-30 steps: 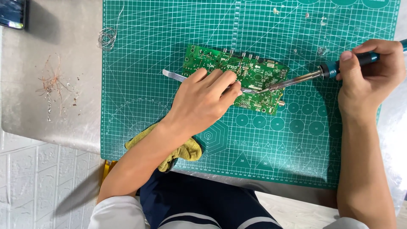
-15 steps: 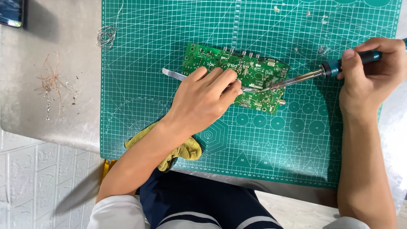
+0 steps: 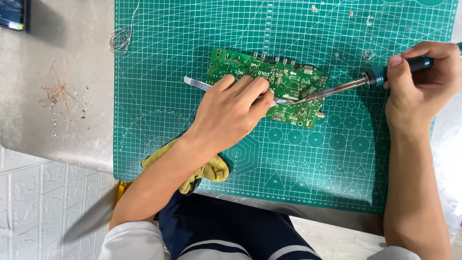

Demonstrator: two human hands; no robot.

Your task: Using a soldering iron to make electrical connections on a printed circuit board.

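Note:
A green circuit board (image 3: 288, 82) lies on a green cutting mat (image 3: 192, 38). My left hand (image 3: 231, 113) rests over the board's near left part and grips metal tweezers (image 3: 195, 83); their back end sticks out to the left and their tips reach the board's middle. My right hand (image 3: 421, 89) holds a soldering iron (image 3: 375, 78) by its blue and black handle. The iron's metal tip touches the board just right of the tweezers' tips.
A yellow cloth (image 3: 211, 171) lies at the mat's near edge under my left forearm. A coil of solder wire (image 3: 120, 39) sits at the mat's left edge. Wire scraps (image 3: 60, 94) lie on the grey table, a dark phone (image 3: 12, 13) at far left.

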